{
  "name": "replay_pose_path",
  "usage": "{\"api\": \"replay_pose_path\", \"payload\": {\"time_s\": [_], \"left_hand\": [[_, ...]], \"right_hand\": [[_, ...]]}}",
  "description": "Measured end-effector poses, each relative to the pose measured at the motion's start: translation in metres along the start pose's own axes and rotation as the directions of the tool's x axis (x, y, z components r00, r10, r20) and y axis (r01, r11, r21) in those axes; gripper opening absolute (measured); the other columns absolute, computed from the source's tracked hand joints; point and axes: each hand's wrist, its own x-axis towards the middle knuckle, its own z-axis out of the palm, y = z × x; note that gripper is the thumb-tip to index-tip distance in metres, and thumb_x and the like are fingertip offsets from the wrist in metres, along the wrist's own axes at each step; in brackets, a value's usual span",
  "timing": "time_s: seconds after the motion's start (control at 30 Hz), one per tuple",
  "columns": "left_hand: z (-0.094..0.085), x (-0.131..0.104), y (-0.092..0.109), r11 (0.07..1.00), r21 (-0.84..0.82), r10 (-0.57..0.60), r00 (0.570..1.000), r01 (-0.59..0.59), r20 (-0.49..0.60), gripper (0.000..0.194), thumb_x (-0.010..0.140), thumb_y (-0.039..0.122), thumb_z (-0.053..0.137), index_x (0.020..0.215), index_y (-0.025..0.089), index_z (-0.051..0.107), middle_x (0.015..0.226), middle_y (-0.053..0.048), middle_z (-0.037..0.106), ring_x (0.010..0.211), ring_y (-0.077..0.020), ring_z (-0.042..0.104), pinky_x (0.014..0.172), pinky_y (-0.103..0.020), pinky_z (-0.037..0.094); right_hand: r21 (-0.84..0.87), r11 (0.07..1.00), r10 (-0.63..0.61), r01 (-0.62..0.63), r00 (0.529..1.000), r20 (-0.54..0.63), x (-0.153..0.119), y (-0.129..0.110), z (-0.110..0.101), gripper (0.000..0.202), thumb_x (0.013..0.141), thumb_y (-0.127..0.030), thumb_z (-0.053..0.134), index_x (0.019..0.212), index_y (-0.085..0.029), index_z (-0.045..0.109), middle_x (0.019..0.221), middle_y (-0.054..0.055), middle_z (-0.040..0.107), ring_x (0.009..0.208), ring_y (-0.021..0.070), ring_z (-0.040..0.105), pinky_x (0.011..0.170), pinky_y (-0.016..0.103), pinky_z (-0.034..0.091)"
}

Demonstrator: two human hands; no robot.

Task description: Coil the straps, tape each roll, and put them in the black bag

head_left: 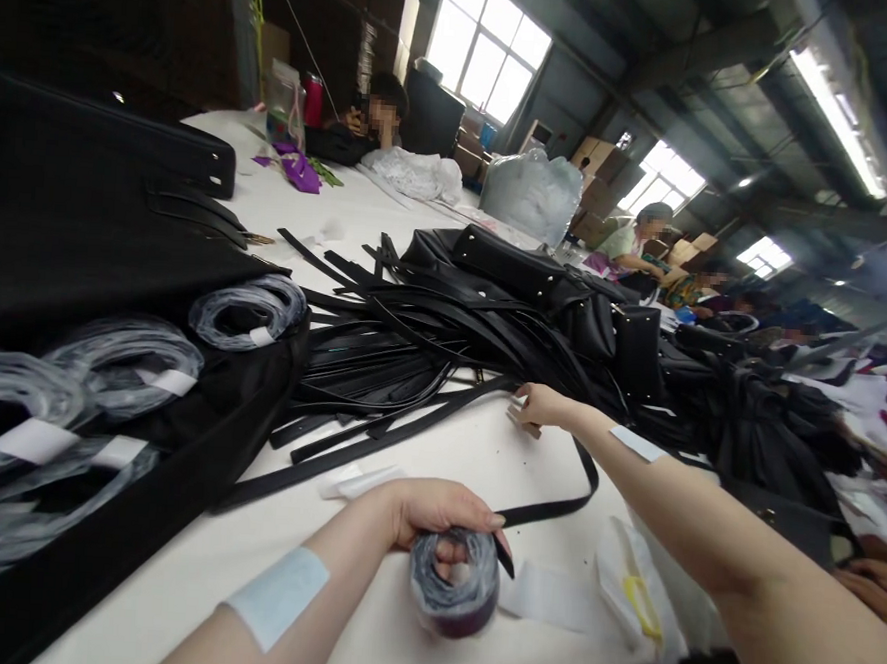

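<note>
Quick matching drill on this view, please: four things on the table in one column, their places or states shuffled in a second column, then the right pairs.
Things:
1. wrapped roll
2. black strap
3. purple scraps
4. strap pile

Places or states:
A. far end of the white table
B. heaped mid-table
C. held by the left hand
D. runs between both hands, its far end by the right hand

Pairs: 1-C, 2-D, 3-A, 4-B
</note>
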Motion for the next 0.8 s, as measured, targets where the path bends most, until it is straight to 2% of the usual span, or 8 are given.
{"api": "replay_pose_path", "payload": {"time_s": [0.07, 0.2, 0.3, 0.4, 0.53, 0.67, 0.73, 0.8], "left_hand": [[0.002, 0.000, 0.001, 1.000, 0.013, 0.011, 1.000, -0.011, -0.003, 0.037, 0.082, 0.045, 0.065, 0.097, 0.012, 0.072, 0.036, 0.006, 0.041, 0.032, -0.0076, 0.032, 0.038, -0.020, 0.036], [0.006, 0.000, 0.000, 0.997, 0.070, 0.036, 0.998, -0.032, -0.058, 0.039, 0.081, 0.047, 0.065, 0.099, 0.012, 0.071, 0.034, 0.006, 0.039, 0.032, -0.0079, 0.031, 0.037, -0.020, 0.032], [0.008, 0.000, -0.001, 0.993, 0.112, 0.049, 0.995, -0.039, -0.091, 0.042, 0.082, 0.049, 0.064, 0.100, 0.011, 0.069, 0.035, 0.006, 0.039, 0.033, -0.0079, 0.032, 0.037, -0.019, 0.029], [0.009, 0.001, -0.003, 0.991, 0.124, 0.075, 0.989, -0.060, -0.124, 0.041, 0.081, 0.047, 0.066, 0.099, 0.010, 0.069, 0.035, 0.006, 0.038, 0.033, -0.0069, 0.030, 0.035, -0.017, 0.024], [0.009, 0.002, -0.005, 0.990, 0.110, 0.106, 0.981, -0.089, -0.161, 0.038, 0.082, 0.043, 0.065, 0.098, 0.009, 0.068, 0.036, 0.006, 0.039, 0.033, -0.0052, 0.025, 0.034, -0.016, 0.020], [0.008, 0.001, -0.006, 0.989, 0.115, 0.110, 0.980, -0.092, -0.163, 0.036, 0.082, 0.041, 0.064, 0.099, 0.009, 0.067, 0.037, 0.007, 0.039, 0.033, -0.0054, 0.025, 0.033, -0.015, 0.020], [0.008, 0.000, -0.007, 0.988, 0.124, 0.112, 0.979, -0.091, -0.171, 0.037, 0.083, 0.040, 0.064, 0.100, 0.008, 0.066, 0.038, 0.006, 0.040, 0.033, -0.0054, 0.026, 0.034, -0.016, 0.020], [0.008, -0.001, -0.007, 0.987, 0.130, 0.118, 0.975, -0.094, -0.191, 0.038, 0.083, 0.041, 0.064, 0.101, 0.008, 0.066, 0.039, 0.006, 0.041, 0.033, -0.0052, 0.026, 0.034, -0.016, 0.020]], "right_hand": [[0.076, 0.995, -0.067, 0.066, 0.998, 0.011, -0.036, 0.016, 0.005, 0.039, 0.074, -0.022, 0.071, 0.110, -0.010, 0.064, 0.053, 0.000, 0.066, 0.051, 0.0147, 0.060, 0.047, 0.022, 0.041], [0.316, 0.934, -0.178, 0.168, 0.984, 0.002, -0.104, 0.049, 0.013, 0.024, 0.084, -0.037, 0.064, 0.090, -0.014, 0.065, 0.056, 0.000, 0.064, 0.050, 0.0109, 0.057, 0.051, 0.021, 0.044], [0.594, 0.798, -0.134, 0.103, 0.991, 0.009, -0.144, 0.070, 0.019, 0.027, 0.077, -0.039, 0.072, 0.081, -0.015, 0.062, 0.062, 0.000, 0.065, 0.051, 0.0108, 0.059, 0.053, 0.022, 0.049], [0.723, 0.690, -0.045, -0.029, 0.996, 0.083, -0.174, 0.085, 0.021, 0.026, 0.074, -0.035, 0.076, 0.079, -0.015, 0.060, 0.063, 0.001, 0.067, 0.055, 0.0113, 0.063, 0.053, 0.019, 0.051], [0.783, 0.615, 0.029, -0.093, 0.995, 0.095, -0.195, 0.095, 0.018, 0.016, 0.080, -0.027, 0.072, 0.080, -0.016, 0.061, 0.066, 0.002, 0.070, 0.055, 0.0098, 0.065, 0.051, 0.016, 0.052], [0.797, 0.592, 0.069, -0.123, 0.992, 0.103, -0.199, 0.095, 0.015, 0.019, 0.081, -0.025, 0.070, 0.097, -0.016, 0.066, 0.065, 0.003, 0.071, 0.055, 0.0105, 0.064, 0.050, 0.017, 0.052], [0.757, 0.650, 0.045, -0.064, 0.998, 0.046, -0.200, 0.091, 0.016, 0.022, 0.080, -0.030, 0.072, 0.097, -0.016, 0.069, 0.075, 0.006, 0.073, 0.065, 0.0137, 0.067, 0.060, 0.023, 0.055], [0.634, 0.765, -0.031, 0.118, 0.989, -0.146, -0.205, 0.086, 0.018, 0.021, 0.076, -0.035, 0.074, 0.088, -0.018, 0.074, 0.095, 0.009, 0.073, 0.088, 0.0193, 0.068, 0.080, 0.032, 0.055]]}}
